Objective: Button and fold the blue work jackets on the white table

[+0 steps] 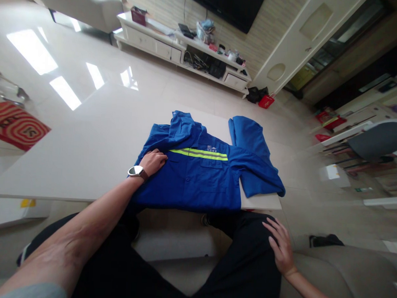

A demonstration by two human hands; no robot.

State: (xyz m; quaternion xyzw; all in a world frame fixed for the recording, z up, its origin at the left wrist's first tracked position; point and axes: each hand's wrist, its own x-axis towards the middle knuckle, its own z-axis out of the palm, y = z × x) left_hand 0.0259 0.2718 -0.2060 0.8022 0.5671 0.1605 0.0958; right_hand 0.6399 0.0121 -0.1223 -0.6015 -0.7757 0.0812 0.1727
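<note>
A blue work jacket (200, 175) with a yellow-green reflective stripe lies spread on the white table (87, 162), its lower edge at the table's near edge. My left hand (153, 162), with a watch on the wrist, rests on the jacket's left side; its fingers are bent a little, with no cloth visibly gripped. One sleeve stretches right over a folded blue cloth (251, 133). Off the table, my right hand (280, 245) lies on my right knee with its fingers spread, holding nothing.
A red and white patterned bag (18, 125) is at the left beyond the table. Across the floor stands a low white cabinet (150, 41) with small items on it. A grey chair (377, 140) is at the right. A sofa seat (340, 275) lies at the lower right.
</note>
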